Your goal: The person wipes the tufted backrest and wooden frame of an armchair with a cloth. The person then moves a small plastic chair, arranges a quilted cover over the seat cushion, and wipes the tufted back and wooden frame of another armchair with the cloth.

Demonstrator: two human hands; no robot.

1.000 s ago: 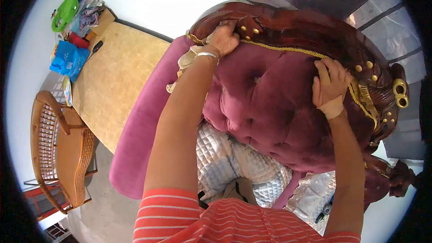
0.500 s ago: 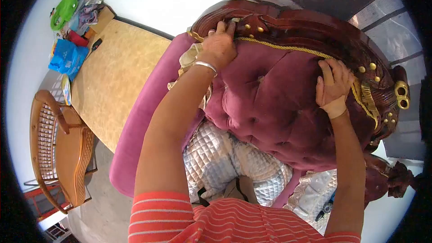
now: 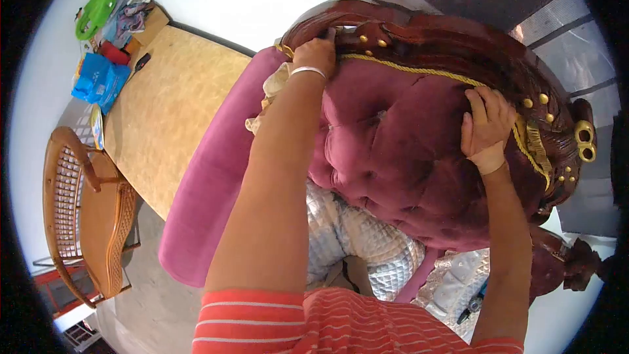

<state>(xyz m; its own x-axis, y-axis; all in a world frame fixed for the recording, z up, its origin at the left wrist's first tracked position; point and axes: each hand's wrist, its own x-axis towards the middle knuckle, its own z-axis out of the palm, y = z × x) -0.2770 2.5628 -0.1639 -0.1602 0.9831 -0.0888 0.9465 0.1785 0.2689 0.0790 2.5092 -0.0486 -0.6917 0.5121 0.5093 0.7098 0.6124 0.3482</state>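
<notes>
A tufted purple velvet sofa back [image 3: 386,131] leans before me, edged with yellow braided cord. Around its top runs a dark red carved wooden frame [image 3: 452,39] with gold studs. My left hand [image 3: 316,56], a white bangle at its wrist, is closed against the frame's upper left part. Its fingertips are hidden, and I cannot tell what is in them. Beside it hangs a cream frilled cloth [image 3: 276,83] over the plain purple armrest [image 3: 209,190]. My right hand [image 3: 487,118] lies open on the velvet near the right cord, holding nothing.
To the left stand a tan-topped table [image 3: 183,85] with a blue bag [image 3: 101,82] and green item [image 3: 96,13], and a wooden woven-back chair [image 3: 85,216]. A quilted cover [image 3: 386,249] lies below the sofa back. At lower right is a lace-edged white cloth [image 3: 452,282].
My left hand has curled from extended fingers into a closed shape at the frame, its forearm swinging right. The right hand stays in place.
</notes>
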